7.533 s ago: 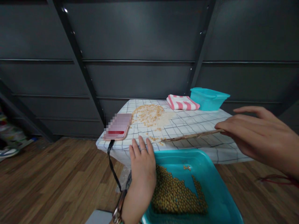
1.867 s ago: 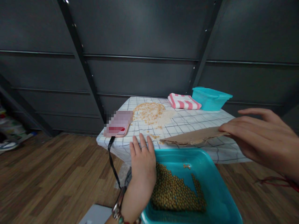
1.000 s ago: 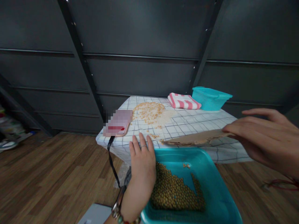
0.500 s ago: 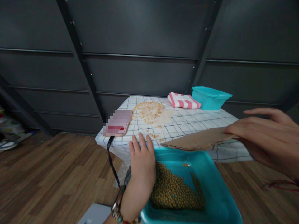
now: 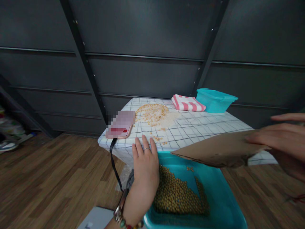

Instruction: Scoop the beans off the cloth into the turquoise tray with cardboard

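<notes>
My left hand point(image 5: 145, 168) lies with its fingers stretched out at the table's front edge, against the left side of a turquoise basin point(image 5: 228, 200); its thumb is hidden. Inside the basin is a heap of yellowish-brown soybeans point(image 5: 178, 194). At the right, my right hand point(image 5: 283, 140) grips a piece of brown cardboard point(image 5: 214, 148), tilted above the basin's far rim. Pale yellow beans mixed with white grains point(image 5: 154, 116) are spread over the checked tablecloth point(image 5: 202, 127), with a few stray beans nearer the front edge.
On the table's left corner lies a pink phone point(image 5: 121, 125) with a black strap hanging down. A folded pink-and-white striped towel point(image 5: 188, 103) and a smaller turquoise container point(image 5: 215, 101) stand at the back right. A dark panelled wall point(image 5: 147, 74) rises behind.
My right hand has moved right and slightly nearer with the cardboard, which now hangs over the basin's far right rim. My left hand stays in place.
</notes>
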`<state>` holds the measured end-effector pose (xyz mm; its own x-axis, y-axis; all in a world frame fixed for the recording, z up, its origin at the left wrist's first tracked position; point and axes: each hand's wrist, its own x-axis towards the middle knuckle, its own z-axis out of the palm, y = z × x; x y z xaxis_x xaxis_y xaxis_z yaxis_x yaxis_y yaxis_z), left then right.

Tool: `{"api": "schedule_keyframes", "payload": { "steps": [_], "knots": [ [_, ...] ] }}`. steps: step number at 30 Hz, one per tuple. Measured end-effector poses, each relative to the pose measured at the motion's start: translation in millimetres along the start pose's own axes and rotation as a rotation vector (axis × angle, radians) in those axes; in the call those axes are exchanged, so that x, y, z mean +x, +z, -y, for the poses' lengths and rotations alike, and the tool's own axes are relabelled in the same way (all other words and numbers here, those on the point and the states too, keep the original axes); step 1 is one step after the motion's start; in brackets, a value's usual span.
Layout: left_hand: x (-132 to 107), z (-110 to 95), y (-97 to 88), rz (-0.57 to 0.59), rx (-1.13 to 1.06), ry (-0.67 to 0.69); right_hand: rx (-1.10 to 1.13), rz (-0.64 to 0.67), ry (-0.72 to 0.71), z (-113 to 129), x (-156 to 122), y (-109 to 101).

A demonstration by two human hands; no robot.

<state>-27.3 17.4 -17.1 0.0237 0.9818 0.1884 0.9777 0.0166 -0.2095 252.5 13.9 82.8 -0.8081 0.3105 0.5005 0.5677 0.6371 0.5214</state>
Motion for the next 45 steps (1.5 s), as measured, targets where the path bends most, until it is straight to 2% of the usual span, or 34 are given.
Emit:
{"api": "schedule_keyframes", "payload": {
  "steps": [4, 13, 22, 26, 30, 45],
  "knots": [
    [0, 0, 1.8, 0.003, -0.005, 0.002, -0.024, -0.024, 0.029, -1, -1, 1],
    [-2, 0, -0.6, -0.008, -0.06, 0.001, -0.07, -0.016, -0.049, 13, 20, 7],
    [-3, 0, 1.1, -0.03, -0.088, 0.003, -0.143, -0.029, 0.027, 12, 22, 5],
    [-4, 0, 1.0, -0.029, -0.088, 0.007, -0.159, -0.042, -0.007, 15, 26, 12],
    [-4, 0, -0.1, -0.02, -0.084, 0.006, -0.133, -0.049, -0.028, 17, 30, 17],
    [-5, 1, 1.3, -0.039, -0.092, 0.004, -0.066, -0.063, -0.026, 17, 30, 11]
  ]
}}
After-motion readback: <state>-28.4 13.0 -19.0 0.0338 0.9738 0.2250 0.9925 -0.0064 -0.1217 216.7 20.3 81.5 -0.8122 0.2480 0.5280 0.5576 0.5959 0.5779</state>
